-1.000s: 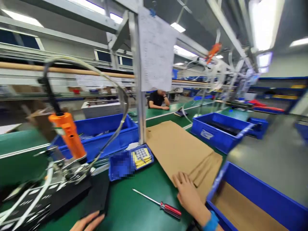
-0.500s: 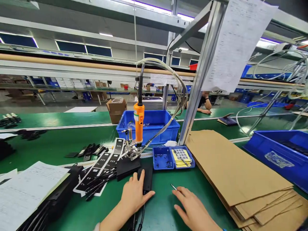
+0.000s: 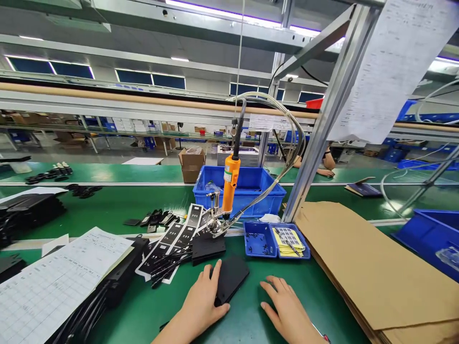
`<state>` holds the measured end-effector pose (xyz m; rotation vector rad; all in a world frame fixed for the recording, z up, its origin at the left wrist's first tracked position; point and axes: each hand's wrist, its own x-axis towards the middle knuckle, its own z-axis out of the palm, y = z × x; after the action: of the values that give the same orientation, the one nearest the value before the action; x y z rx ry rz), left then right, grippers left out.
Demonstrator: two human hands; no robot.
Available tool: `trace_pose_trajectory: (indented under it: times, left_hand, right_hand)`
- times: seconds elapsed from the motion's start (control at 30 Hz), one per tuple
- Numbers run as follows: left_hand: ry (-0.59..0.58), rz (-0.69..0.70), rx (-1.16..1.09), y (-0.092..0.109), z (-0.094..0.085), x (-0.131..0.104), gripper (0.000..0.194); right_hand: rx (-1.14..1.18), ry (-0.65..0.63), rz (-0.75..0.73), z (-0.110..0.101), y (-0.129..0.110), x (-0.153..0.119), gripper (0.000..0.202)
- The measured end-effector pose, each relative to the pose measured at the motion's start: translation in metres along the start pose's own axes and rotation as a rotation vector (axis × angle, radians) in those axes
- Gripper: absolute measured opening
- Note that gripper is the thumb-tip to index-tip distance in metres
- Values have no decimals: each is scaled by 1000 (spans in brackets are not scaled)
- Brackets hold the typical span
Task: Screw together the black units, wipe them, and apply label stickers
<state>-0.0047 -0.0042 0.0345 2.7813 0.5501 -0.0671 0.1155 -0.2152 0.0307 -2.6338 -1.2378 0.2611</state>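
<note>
My left hand grips the left side of a flat black case, its fingers along the far left edge and its thumb at the near corner. The case lies askew on the green bench. To its right is my right hand, thumb and forefinger apart. A slim tool with a reddish end sticks out beside that wrist. It seems tucked in the palm, and its other end is hidden. Another black case lies just beyond, below a hanging orange electric screwdriver.
Small blue bins hold dark screws and yellow label sheets. Behind stands a large blue crate. Cardboard sheets are stacked at right. Printed black labels, black cables and a paper form lie at left. A metal post rises behind.
The black case has been turned; the cord that showed at its near end is now out of sight. The tool tip at my right fingertips no longer shows. My view has swung left.
</note>
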Motion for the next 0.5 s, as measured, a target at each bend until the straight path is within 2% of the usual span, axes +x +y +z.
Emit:
trace_pose_trajectory:
  times: [0.07, 0.17, 0.23, 0.3, 0.37, 0.43, 0.5]
  left_hand:
    - [8, -23, -52, 4, 4, -6, 100]
    - [19, 79, -129, 4, 3, -8, 100]
    - [85, 145, -135, -10, -5, 0, 81]
    - [177, 135, -89, -34, -18, 15, 65]
    - [231, 106, -44, -62, -32, 35, 84]
    - [218, 110, -18, -87, -40, 55, 105]
    - [181, 124, -7, -102, -42, 69, 109]
  right_hand:
    - [99, -46, -27, 0, -12, 3, 53]
    - [202, -107, -68, 4, -25, 4, 67]
    - [217, -131, -55, 6, -28, 2, 73]
    - [217, -148, -7, 5, -27, -2, 75]
    - [213, -164, 34, 1, -24, -5, 75]
    - [205, -171, 35, -4, -19, -6, 73]
    - [188, -157, 1, -10, -13, -5, 67]
